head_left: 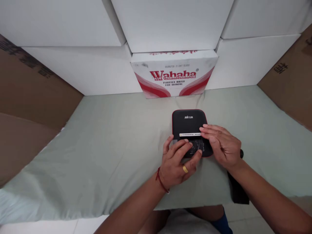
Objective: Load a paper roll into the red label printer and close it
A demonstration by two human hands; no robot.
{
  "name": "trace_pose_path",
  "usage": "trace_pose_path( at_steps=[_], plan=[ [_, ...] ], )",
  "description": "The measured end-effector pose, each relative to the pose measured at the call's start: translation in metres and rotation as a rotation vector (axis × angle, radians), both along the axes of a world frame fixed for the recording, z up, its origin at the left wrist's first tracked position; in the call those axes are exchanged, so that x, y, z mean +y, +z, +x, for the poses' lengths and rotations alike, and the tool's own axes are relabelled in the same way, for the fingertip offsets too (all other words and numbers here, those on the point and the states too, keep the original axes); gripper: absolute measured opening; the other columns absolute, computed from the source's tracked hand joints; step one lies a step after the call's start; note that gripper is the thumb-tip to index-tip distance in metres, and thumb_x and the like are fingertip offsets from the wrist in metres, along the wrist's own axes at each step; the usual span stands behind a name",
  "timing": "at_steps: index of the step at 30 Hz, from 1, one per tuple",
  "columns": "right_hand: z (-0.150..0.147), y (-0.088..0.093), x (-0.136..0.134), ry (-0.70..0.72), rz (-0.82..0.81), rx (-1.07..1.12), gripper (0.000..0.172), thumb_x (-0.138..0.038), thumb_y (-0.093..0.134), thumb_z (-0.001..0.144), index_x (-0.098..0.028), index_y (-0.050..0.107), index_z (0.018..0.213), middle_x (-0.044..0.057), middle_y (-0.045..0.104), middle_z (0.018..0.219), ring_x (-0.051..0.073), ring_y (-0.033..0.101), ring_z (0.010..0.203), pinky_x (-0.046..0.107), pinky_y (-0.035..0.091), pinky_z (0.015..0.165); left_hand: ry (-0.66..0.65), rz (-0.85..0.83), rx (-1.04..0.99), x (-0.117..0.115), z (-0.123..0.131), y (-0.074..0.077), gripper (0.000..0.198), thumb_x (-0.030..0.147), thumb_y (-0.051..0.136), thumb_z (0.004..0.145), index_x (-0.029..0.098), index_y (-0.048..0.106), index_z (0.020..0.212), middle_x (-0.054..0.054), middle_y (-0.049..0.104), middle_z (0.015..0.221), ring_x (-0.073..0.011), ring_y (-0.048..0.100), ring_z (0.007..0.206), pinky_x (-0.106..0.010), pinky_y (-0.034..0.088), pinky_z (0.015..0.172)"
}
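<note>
A black, rounded-square device (190,125) with a red edge lies flat on the cloth, its pale logo upside down to me. Across its middle runs a white warning strip (188,134), and below that sits a shiny dark panel (198,146) with scuffs or film on it. My left hand (179,159) is spread over the lower left of the device, fingertips on the panel and its edge. With fingers stretched out together, my right hand (223,144) rests on the device's right side, fingertips touching the end of the white strip. Neither hand grips anything visible.
A pale green cloth (109,139) covers the table. Behind the device stands a Wahaha water carton (174,76), backed by stacked white boxes (170,24). Brown cardboard walls (31,87) flank both sides. A black object (239,193) lies partly under my right forearm.
</note>
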State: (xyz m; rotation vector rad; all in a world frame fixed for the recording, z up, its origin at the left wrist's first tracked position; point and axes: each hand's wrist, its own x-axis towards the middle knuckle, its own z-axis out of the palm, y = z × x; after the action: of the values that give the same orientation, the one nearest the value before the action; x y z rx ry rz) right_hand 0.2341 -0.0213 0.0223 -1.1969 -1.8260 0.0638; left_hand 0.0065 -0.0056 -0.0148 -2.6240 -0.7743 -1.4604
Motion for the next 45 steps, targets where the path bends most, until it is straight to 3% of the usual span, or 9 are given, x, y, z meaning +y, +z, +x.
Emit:
trace_pose_path(
  at_steps=[8,13,18,21,24,31,35,39,45],
  plan=[
    [-0.001,-0.004,-0.011,0.064,0.006,0.005,0.034,-0.037,0.054,0.108,-0.034,0.085,0.122,0.006,0.085,0.135,0.029,0.079,0.123,0.061,0.053,0.121,-0.002,0.020,0.016,0.004,-0.003,-0.001,0.033,0.024,0.062,0.099,0.034,0.077,0.127,-0.004,0.076,0.117,-0.0228,0.070,0.122,-0.053,0.036,0.136],
    [0.000,-0.001,-0.017,0.121,0.126,-0.076,0.032,-0.034,0.056,0.107,-0.036,0.086,0.116,0.003,0.088,0.105,0.030,0.075,0.110,0.057,0.059,0.104,-0.048,-0.031,-0.165,0.001,-0.008,-0.005,0.044,0.018,0.061,0.096,0.029,0.071,0.137,-0.006,0.069,0.120,-0.0243,0.068,0.125,-0.052,0.046,0.130],
    [-0.003,-0.001,-0.013,0.183,0.184,-0.045,0.024,-0.024,0.061,0.104,-0.024,0.083,0.114,0.008,0.087,0.103,0.029,0.073,0.105,0.050,0.062,0.091,-0.028,-0.620,-0.606,0.016,-0.017,-0.017,0.051,0.036,0.069,0.099,0.037,0.061,0.150,-0.007,0.063,0.148,-0.0305,0.056,0.149,-0.056,0.041,0.133],
    [-0.004,-0.001,-0.012,0.199,0.182,-0.013,0.026,-0.020,0.063,0.101,-0.024,0.083,0.117,0.007,0.086,0.103,0.027,0.074,0.103,0.049,0.062,0.089,-0.220,-1.082,-0.842,0.032,-0.015,-0.017,0.070,0.041,0.077,0.088,0.042,0.056,0.155,-0.002,0.051,0.171,-0.0324,0.037,0.169,-0.055,0.026,0.142],
    [-0.005,0.001,-0.011,0.212,0.169,-0.012,0.025,-0.016,0.064,0.099,-0.022,0.082,0.114,0.008,0.085,0.103,0.026,0.074,0.101,0.047,0.063,0.088,-0.439,-1.268,-0.918,0.044,-0.011,-0.011,0.089,0.035,0.081,0.080,0.045,0.048,0.162,0.002,0.045,0.179,-0.0296,0.025,0.176,-0.051,0.014,0.147],
    [-0.006,0.001,-0.017,0.148,0.211,-0.096,0.023,-0.017,0.065,0.099,-0.023,0.083,0.113,0.007,0.084,0.104,0.026,0.070,0.103,0.045,0.061,0.088,-0.575,-1.314,-0.841,0.049,-0.011,-0.012,0.111,0.040,0.087,0.083,0.050,0.024,0.173,0.003,0.029,0.189,-0.0287,0.015,0.180,-0.053,0.011,0.148],
    [-0.008,-0.002,-0.022,0.012,0.261,-0.152,0.022,-0.025,0.066,0.101,-0.029,0.084,0.113,0.005,0.078,0.097,0.025,0.062,0.094,0.042,0.055,0.079,-0.547,-1.280,-0.801,0.051,-0.013,-0.022,0.111,0.045,0.089,0.084,0.050,0.022,0.173,0.002,0.019,0.191,-0.0301,0.007,0.181,-0.055,0.008,0.148],
    [-0.007,0.005,-0.018,0.090,0.245,-0.166,0.019,-0.024,0.063,0.104,-0.027,0.082,0.107,0.005,0.079,0.097,0.023,0.065,0.092,0.041,0.056,0.082,-0.556,-1.253,-0.771,0.054,-0.012,-0.031,0.105,0.050,0.086,0.084,0.046,0.028,0.170,-0.001,0.023,0.190,-0.0328,0.012,0.180,-0.056,0.009,0.148],
    [-0.001,0.055,0.007,0.223,-0.293,0.033,0.027,-0.026,0.057,0.111,-0.024,0.073,0.089,0.001,0.079,0.087,0.017,0.072,0.080,0.032,0.056,0.076,-0.573,-1.230,-0.800,0.059,-0.007,-0.038,0.099,0.040,0.081,0.080,0.042,0.033,0.167,-0.003,0.035,0.183,-0.0339,0.024,0.176,-0.058,0.014,0.146]
  ],
)
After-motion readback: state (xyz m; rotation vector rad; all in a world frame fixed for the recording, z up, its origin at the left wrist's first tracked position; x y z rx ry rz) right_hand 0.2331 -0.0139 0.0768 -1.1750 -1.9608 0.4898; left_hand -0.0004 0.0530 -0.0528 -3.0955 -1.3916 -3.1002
